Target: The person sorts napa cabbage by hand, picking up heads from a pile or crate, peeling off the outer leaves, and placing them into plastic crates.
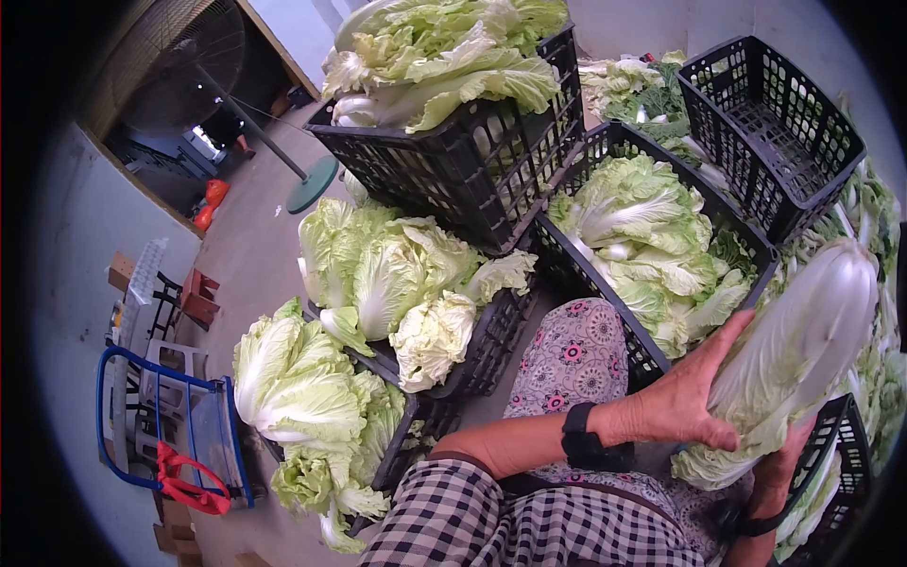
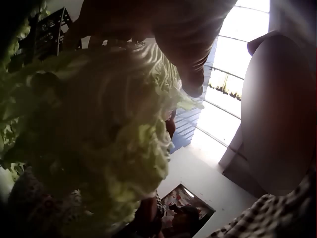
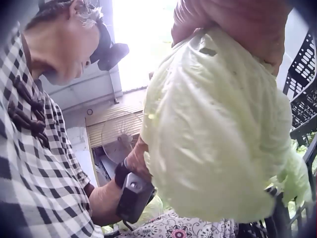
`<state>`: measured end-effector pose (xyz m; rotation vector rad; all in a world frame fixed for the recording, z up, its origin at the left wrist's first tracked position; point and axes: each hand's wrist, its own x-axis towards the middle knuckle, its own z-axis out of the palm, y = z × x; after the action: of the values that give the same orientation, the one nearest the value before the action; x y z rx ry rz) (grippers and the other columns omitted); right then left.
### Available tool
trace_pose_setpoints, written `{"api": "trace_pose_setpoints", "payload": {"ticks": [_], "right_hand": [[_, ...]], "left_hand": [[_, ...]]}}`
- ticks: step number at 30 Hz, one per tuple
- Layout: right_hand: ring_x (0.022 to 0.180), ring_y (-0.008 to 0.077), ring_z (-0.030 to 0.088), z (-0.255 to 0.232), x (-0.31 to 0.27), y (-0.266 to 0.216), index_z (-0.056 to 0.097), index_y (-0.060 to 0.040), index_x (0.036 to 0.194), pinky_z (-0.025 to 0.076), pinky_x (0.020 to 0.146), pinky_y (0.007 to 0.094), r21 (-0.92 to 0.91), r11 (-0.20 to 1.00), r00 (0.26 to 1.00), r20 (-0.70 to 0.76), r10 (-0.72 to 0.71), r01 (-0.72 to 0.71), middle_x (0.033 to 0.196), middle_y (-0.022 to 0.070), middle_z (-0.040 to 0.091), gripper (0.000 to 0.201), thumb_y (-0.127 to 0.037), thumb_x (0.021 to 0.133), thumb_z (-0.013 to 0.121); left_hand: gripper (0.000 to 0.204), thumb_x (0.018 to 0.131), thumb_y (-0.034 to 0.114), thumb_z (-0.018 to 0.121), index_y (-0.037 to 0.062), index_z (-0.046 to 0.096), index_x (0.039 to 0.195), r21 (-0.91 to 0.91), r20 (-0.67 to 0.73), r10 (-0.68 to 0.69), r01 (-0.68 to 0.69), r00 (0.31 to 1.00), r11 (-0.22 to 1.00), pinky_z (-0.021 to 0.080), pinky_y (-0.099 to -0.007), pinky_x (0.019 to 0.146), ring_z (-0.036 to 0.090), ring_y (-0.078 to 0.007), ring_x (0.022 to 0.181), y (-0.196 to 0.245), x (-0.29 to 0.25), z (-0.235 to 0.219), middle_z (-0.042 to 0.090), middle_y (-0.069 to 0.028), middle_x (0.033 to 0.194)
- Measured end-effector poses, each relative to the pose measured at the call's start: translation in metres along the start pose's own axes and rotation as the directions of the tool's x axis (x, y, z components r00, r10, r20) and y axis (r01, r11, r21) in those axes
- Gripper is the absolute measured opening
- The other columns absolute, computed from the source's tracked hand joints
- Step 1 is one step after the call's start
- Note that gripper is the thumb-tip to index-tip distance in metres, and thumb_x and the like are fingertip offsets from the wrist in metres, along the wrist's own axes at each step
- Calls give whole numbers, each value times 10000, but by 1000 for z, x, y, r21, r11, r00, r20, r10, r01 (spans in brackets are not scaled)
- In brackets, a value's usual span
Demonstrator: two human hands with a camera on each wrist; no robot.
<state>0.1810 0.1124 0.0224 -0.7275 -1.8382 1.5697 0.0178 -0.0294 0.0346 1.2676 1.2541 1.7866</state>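
Observation:
A napa cabbage (image 1: 794, 350), pale green with a thick white base, is held tilted between both hands at the right of the head view. My left hand (image 1: 682, 392) grips its near side, thumb and fingers spread around the leaves. Lower down, my right hand (image 1: 778, 469) holds the leafy end from the other side, with its fingers partly hidden behind the cabbage. The right wrist view shows the right hand (image 3: 235, 20) curled over the cabbage (image 3: 213, 129) from above. In the dark left wrist view, the left hand (image 2: 168, 29) lies against the leaves (image 2: 114, 114).
Black crates of cabbages surround the lap: a stacked crate (image 1: 425, 156), one behind the knee (image 1: 590, 269), and others at left. A crate (image 1: 765, 123) with a bare floor stands at the back right. Loose leaves (image 1: 652, 99) lie behind. A fan (image 1: 274, 142) and blue-framed cart (image 1: 213, 416) stand left.

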Motion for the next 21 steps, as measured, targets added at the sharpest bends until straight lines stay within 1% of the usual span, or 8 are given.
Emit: {"api": "trace_pose_setpoints", "payload": {"ticks": [2,6,7,9,12,14,18,21], "right_hand": [[1085,253,484,5,-2,-5,358,35,1285,374,944,365,24,997,997,-1,80,-79,1201,143,467,714,-328,716,591],[1149,214,456,0,-3,22,329,20,1329,353,983,360,71,992,986,126,-114,106,1255,115,467,723,-438,819,561],[1177,223,432,2,5,-17,277,21,1366,322,1007,369,-172,980,946,322,-43,103,1304,119,428,863,-539,790,592],[1211,229,404,10,12,-34,237,16,1388,302,1027,381,-43,994,970,227,-84,97,1338,117,397,990,-620,731,617],[1271,235,350,12,12,-24,191,-9,1413,292,1052,395,313,949,969,245,-40,-39,1384,108,351,1160,-681,611,690],[1283,238,337,-2,-2,20,191,-15,1414,290,1059,397,288,940,963,244,113,-184,1390,109,344,1184,-672,582,718],[1083,207,508,1,4,-9,352,24,1309,400,926,340,81,983,984,88,157,-164,1204,90,495,1115,-621,509,784],[993,185,557,-6,2,-9,410,35,1248,447,854,318,169,980,994,46,101,-107,1106,81,547,983,-533,544,795]], "left_hand": [[1251,581,468,820,3,28,1431,-46,13,-72,72,997,996,219,-355,1086,254,-241,1317,-10,-3,5,266,-170,1405],[1114,605,190,816,6,95,1434,-90,-60,-193,187,979,978,241,-324,1074,317,-190,1280,1,-4,3,335,-126,1377],[1097,612,179,813,7,106,1433,-116,-55,-198,191,979,975,246,-322,1071,329,-189,1272,3,-4,-1,346,-120,1371],[1063,630,141,799,23,117,1436,-184,-50,-210,197,977,963,264,-322,1062,354,-178,1254,6,-6,-7,358,-107,1369],[1071,631,166,798,37,109,1442,-57,-61,-183,179,981,982,258,-327,1067,350,-189,1260,8,-4,-3,344,-121,1381],[1068,638,187,790,42,103,1443,-16,-77,-181,180,981,984,257,-335,1071,347,-211,1272,2,-7,8,334,-136,1389],[1123,615,313,773,28,62,1436,51,60,-121,118,991,992,292,-365,1058,308,-309,1316,-9,-9,10,281,-238,1410],[1199,616,432,802,54,23,1446,452,144,-43,-27,989,892,240,-363,1086,249,-297,1344,-11,-7,-15,233,-206,1446]]}}
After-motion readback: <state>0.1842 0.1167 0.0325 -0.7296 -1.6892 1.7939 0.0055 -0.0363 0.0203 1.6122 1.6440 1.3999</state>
